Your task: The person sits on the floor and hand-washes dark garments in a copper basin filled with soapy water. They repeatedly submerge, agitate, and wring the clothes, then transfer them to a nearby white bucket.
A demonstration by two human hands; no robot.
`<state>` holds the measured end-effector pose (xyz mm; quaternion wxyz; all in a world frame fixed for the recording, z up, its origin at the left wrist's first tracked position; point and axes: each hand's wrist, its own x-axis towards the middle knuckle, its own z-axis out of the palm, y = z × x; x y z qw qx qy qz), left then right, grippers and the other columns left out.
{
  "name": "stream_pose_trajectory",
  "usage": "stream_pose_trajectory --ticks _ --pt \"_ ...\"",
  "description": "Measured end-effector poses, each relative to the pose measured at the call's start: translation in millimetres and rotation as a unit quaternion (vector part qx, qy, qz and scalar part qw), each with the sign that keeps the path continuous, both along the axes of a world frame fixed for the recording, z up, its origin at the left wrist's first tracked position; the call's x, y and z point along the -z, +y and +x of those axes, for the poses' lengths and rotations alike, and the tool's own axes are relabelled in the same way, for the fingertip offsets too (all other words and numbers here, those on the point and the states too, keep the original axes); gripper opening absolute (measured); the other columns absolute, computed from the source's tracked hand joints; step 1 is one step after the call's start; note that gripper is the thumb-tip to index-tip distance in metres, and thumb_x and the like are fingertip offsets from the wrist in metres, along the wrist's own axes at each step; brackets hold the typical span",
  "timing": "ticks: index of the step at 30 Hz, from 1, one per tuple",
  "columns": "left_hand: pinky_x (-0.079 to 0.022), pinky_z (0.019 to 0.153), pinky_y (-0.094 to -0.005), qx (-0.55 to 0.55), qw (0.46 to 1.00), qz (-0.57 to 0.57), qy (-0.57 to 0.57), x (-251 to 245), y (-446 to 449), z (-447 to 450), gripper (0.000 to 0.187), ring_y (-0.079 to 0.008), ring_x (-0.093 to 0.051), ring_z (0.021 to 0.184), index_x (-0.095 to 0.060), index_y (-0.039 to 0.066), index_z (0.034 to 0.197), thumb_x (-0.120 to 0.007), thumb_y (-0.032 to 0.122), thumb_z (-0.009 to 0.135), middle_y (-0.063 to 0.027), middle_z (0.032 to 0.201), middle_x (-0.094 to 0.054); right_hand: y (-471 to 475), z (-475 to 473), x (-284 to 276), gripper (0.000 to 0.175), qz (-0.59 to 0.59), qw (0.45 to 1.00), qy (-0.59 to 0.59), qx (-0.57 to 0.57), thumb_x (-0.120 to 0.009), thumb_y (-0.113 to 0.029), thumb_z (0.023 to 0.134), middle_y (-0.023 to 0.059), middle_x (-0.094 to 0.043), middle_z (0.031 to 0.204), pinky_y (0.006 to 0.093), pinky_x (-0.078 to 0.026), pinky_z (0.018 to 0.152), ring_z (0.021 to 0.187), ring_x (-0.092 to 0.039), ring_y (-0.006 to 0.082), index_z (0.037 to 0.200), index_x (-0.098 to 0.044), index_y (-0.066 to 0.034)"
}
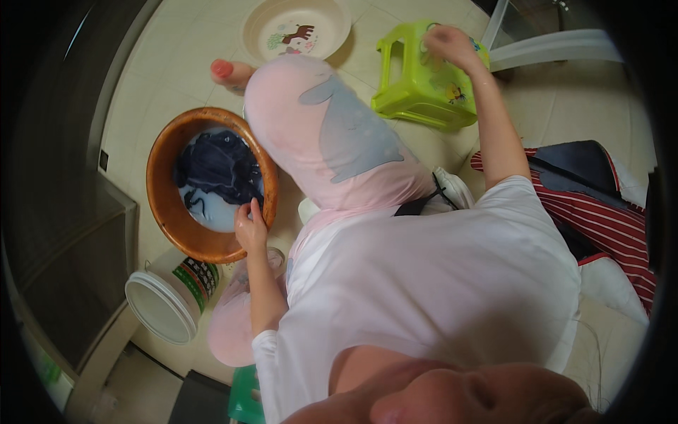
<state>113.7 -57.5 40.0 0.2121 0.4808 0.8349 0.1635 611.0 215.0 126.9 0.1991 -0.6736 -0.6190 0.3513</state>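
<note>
An orange-brown basin (161, 177) stands at the left, near my pink-trousered leg. Dark blue cloth (220, 164) lies in cloudy, whitish water (214, 212) inside it. My left hand (251, 229) is at the basin's near right side, its fingertips close to the edge of the cloth; whether they grip any of it is unclear. Out to the right, my right hand (450, 45) hovers at or just over a lime-green plastic stool (418, 93) with cartoon prints. Its fingers are curled and blurred, so I cannot tell if something is in them.
A cream basin (336, 32) with an animal print sits at the top. Beside my knee is a container with a red cap (221, 68). A white bucket (183, 281) lies tipped below the orange basin. Red-striped fabric (598, 212) is at the right, a green plastic item (244, 395) at the bottom.
</note>
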Motion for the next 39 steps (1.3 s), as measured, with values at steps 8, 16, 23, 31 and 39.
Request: stream_pose_trajectory --ticks 8,16,23,31,39 --pt "-0.046 0.072 -0.0409 -0.002 0.999 -0.038 0.031 2 1 2 0.046 -0.0351 -0.061 0.08 -0.067 -0.001 0.09 -0.05 0.042 0.094 -0.0173 0.085 -0.067 -79 -51 56 0.029 -0.268 0.947 0.005 -0.175 -0.066 -0.033 0.082 0.007 -0.068 0.07 0.0309 -0.052 0.058 0.058 -0.063 0.014 0.078 -0.068 -0.0041" --pt "-0.046 0.072 -0.0437 0.007 0.999 -0.052 0.013 8 0 -3 0.04 -0.0366 -0.061 0.083 -0.068 0.001 0.086 -0.051 0.037 0.095 -0.0151 0.088 -0.066 -76 -11 81 0.033 -0.153 0.965 -0.208 -0.045 -0.066 -0.034 0.081 0.0154 -0.067 0.098 0.0429 -0.051 0.081 0.094 -0.063 0.0329 0.097 -0.068 -0.005" --pt "-0.047 0.071 -0.0444 -0.012 0.999 -0.027 0.031 7 1 -1 0.037 -0.0377 -0.062 0.08 -0.067 0.001 0.086 -0.053 0.034 0.093 -0.0153 0.087 -0.066 -6 -10 124 0.039 -0.009 0.973 -0.231 -0.029 -0.066 -0.03 0.08 0.0169 -0.065 0.107 0.0417 -0.05 0.083 0.101 -0.061 0.0333 0.107 -0.063 -0.0027" --pt "-0.048 0.067 -0.046 0.007 0.997 0.02 0.074 -6 5 4 0.028 -0.0378 -0.06 0.077 -0.065 0.004 0.079 -0.056 0.028 0.089 -0.0152 0.082 -0.063 43 -63 132 0.032 -0.156 0.96 -0.101 -0.209 -0.069 -0.03 0.081 0.0148 -0.068 0.096 0.0285 -0.051 0.071 0.083 -0.064 0.0145 0.101 -0.066 -0.0056" --pt "-0.048 0.062 -0.0437 -0.02 0.998 0.014 0.059 -10 2 5 0.026 -0.0333 -0.06 0.072 -0.063 0.006 0.072 -0.058 0.028 0.087 -0.0116 0.075 -0.061 148 -111 16 0.036 -0.173 0.977 0.04 -0.113 -0.06 -0.038 0.09 0.0098 -0.068 0.104 0.0312 -0.052 0.079 0.088 -0.064 0.0136 0.108 -0.065 -0.0079"
